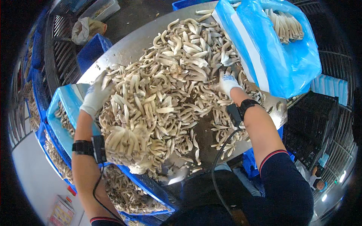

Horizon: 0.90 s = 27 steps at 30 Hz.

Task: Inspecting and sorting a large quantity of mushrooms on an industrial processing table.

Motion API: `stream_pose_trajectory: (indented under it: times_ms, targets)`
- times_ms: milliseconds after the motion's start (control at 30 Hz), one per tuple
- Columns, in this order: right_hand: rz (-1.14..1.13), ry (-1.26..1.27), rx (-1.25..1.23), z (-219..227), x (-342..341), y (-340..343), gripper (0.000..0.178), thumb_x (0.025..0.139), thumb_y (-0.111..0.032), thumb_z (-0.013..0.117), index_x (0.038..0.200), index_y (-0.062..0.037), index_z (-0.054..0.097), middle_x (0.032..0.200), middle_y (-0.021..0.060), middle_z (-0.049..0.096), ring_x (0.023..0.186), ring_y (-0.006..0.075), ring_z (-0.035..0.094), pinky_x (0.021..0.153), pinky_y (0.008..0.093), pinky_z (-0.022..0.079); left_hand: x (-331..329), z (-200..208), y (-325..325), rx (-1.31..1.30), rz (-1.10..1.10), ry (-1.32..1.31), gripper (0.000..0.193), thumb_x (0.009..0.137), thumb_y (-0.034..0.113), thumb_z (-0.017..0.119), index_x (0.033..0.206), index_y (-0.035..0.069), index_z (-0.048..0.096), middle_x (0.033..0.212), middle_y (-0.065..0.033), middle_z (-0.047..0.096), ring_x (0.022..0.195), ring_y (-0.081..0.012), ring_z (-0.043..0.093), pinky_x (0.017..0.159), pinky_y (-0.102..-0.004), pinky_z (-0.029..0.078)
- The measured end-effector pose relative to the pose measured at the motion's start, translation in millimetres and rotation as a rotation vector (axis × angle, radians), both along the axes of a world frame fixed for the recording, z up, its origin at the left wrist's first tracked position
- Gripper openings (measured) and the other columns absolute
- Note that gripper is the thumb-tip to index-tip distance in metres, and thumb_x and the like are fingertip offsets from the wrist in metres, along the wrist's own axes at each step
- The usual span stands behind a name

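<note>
A large heap of pale, finger-shaped mushrooms (162, 88) covers a metal table (120, 51). My left hand (96, 96), in a white glove, rests at the heap's left edge, with fingers stretched out against the mushrooms. On the right side of the heap is my right hand (228, 83), also gloved, its fingers apart and touching loose mushrooms; the fingertips are partly hidden among them. Near my left forearm sits a joined mushroom cluster (126, 145). A crate lined with blue plastic (269, 56), with mushrooms lined up in it, stands at the far right.
Left of the table is another lined crate (58, 105) holding mushrooms. Blue crates of mushrooms (128, 192) stand below and along the left. A blue bin (94, 51) and a pale sack (85, 30) are at the far left. Dark crates (311, 124) stand on the right; a person (316, 180) is farther off.
</note>
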State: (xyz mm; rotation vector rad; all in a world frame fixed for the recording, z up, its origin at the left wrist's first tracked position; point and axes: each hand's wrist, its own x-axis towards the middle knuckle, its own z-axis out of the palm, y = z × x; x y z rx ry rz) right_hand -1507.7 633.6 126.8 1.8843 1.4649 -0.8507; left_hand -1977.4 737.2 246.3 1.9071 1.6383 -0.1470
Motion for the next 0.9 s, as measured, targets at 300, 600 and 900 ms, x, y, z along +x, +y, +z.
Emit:
stream_pose_trajectory:
  times_ms: [300,600,900]
  targets:
    - [-0.117,0.409,0.423,51,-8,7,0.068,0.084,-0.046,0.060,0.133,-0.0007,0.046,0.130,0.0226,0.052,0.123,0.0329,0.049,0.104,0.0370,0.037,159,-37,-202,-0.025,-0.191,0.286,0.080,0.083,0.052,0.056,0.146,0.012,0.027,0.149,-0.0252,0.023,0.139,-0.0466,0.015,0.112,-0.0592,0.009]
    - [0.377,0.137,0.208,38,-80,118,0.108,0.064,-0.038,0.081,0.148,-0.0105,0.019,0.154,0.0175,0.017,0.141,0.0357,0.017,0.112,0.0509,0.024,211,-69,-286,-0.215,-0.164,0.020,0.069,0.082,0.041,0.062,0.141,0.015,0.038,0.149,-0.0166,0.027,0.139,-0.0375,0.022,0.106,-0.0610,0.026]
    - [0.526,0.133,0.188,31,-72,-67,0.077,0.075,-0.038,0.072,0.138,-0.0117,0.038,0.140,0.0164,0.038,0.134,0.0320,0.030,0.113,0.0547,0.018,197,-80,-304,0.081,0.885,-0.504,0.067,0.086,0.031,0.064,0.141,0.005,0.036,0.139,-0.0234,0.040,0.130,-0.0361,0.035,0.110,-0.0475,0.026]
